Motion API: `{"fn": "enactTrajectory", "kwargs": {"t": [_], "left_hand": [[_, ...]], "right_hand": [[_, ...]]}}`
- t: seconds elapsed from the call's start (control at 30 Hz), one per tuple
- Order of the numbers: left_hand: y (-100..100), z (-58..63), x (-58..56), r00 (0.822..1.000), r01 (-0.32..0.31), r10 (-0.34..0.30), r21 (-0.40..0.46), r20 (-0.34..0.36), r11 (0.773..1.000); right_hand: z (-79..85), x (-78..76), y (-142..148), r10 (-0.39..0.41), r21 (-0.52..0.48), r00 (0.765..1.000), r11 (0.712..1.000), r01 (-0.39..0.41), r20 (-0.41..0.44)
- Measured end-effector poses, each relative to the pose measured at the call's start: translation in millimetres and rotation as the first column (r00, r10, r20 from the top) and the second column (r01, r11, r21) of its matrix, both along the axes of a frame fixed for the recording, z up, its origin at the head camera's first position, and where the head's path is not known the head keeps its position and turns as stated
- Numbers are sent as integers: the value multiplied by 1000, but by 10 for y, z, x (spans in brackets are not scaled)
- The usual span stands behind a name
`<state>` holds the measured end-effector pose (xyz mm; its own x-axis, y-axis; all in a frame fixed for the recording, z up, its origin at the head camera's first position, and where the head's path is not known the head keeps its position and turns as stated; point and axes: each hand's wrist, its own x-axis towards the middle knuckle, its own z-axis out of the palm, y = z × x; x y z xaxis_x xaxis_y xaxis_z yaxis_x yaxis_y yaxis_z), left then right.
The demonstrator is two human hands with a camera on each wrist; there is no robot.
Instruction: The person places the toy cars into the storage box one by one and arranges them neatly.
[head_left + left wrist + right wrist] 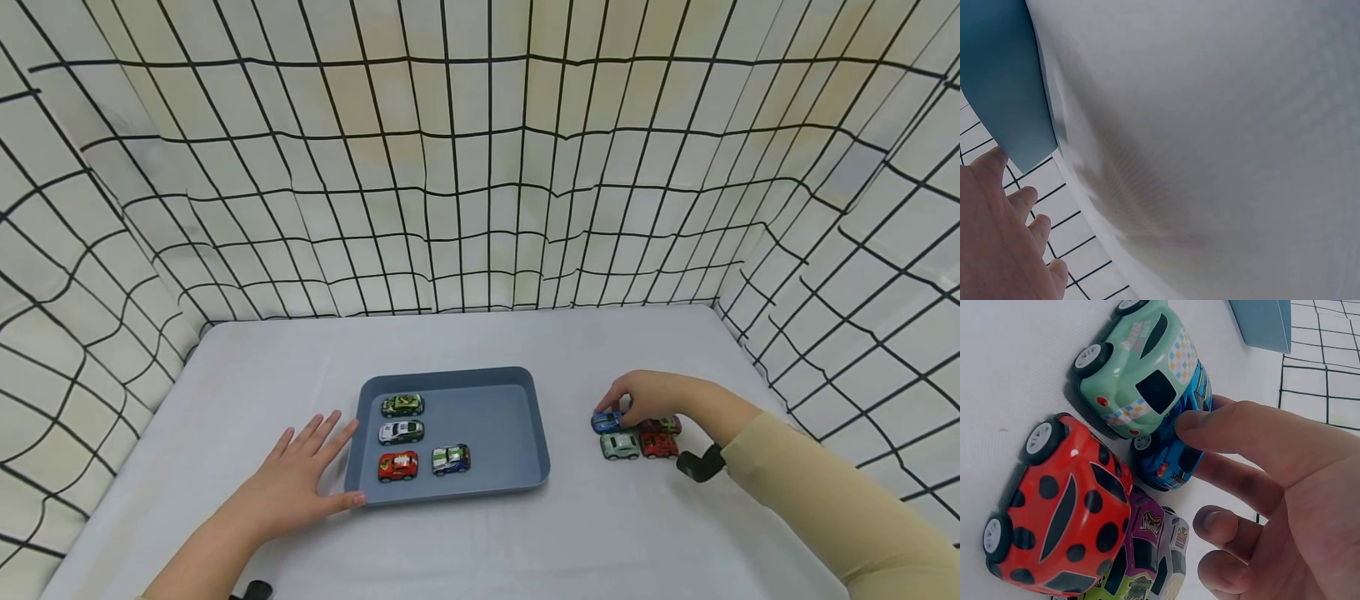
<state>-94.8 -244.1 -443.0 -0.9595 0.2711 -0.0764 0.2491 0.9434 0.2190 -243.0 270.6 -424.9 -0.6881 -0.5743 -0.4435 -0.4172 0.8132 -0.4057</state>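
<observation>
My right hand [651, 395] pinches a blue toy car [605, 422] between thumb and fingers, on the white table right of the tray. Close against it stand a mint-green toy car [619, 446], a red toy car with black spots [1079, 512], and a purple and lime toy car [1145, 519]. A whitish toy car [1174, 556] shows behind the purple one in the right wrist view. My left hand [294, 485] lies with fingers spread at the left side of the blue-grey tray [498, 433], its thumb at the near left corner.
Inside the tray's left half sit a green patterned car [402, 405], a white and black car [401, 432], a red car [397, 467] and a white car with green and blue [451, 459]. White walls with a black grid [480, 208] surround the table.
</observation>
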Motion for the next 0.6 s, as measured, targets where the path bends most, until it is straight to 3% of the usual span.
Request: {"fn": "enactTrajectory", "kwargs": {"t": [0.3,0.6], "left_hand": [[-6,2,2,1000,2,-2,-1,-2,1000],[9,25,-6,1000,0,0,0,5,1000]], "right_hand": [[-18,16,-48,12,3,1000,1000,-12,-18],[-19,-2,-68,-29,-29,1000,999,30,8]]}}
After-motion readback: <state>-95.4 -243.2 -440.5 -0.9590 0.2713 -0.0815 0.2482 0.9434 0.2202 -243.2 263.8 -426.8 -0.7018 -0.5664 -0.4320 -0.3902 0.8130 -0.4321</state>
